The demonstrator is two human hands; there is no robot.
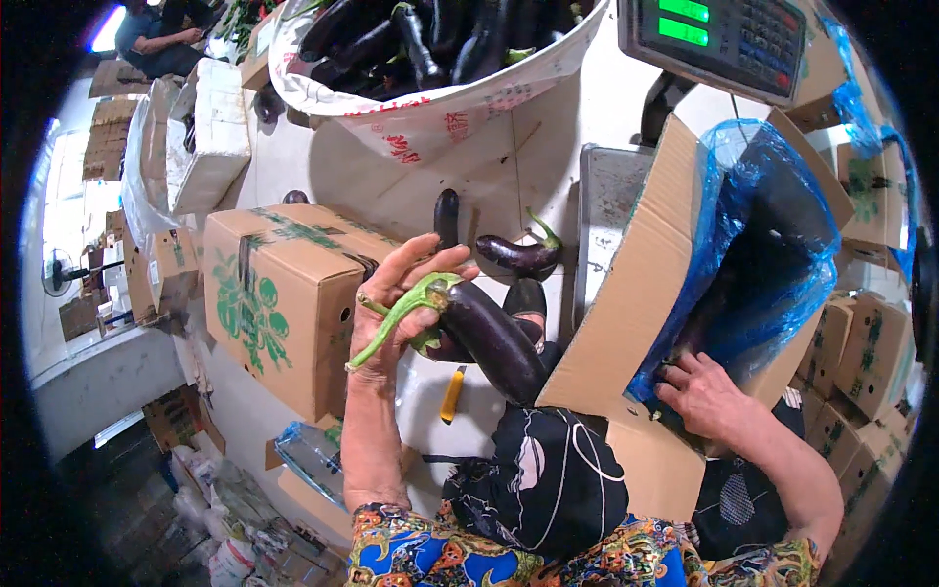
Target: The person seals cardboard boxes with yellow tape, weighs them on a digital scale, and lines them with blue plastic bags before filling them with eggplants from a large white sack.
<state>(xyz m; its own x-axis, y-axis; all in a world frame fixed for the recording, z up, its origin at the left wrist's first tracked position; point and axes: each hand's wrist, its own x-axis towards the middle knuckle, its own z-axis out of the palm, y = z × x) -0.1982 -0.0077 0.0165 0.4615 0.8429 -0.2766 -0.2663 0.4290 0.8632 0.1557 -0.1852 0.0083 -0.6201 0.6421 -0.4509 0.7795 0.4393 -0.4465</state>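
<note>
My left hand holds an eggplant by its green-capped end, fingers spread behind the long stem; a second eggplant partly shows beneath it. My right hand reaches over the near edge of an open cardboard box with a blue plastic liner. Its fingertips touch the stem end of a dark eggplant inside, mostly in shadow; how firmly they grip cannot be told. On the floor beyond my left hand lie a curved eggplant and a straight one.
A large white sack full of eggplants stands ahead. The scale display is at upper right, a metal platform beside the box. A closed carton stands left, a yellow utility knife on the floor. Another person sits far upper left.
</note>
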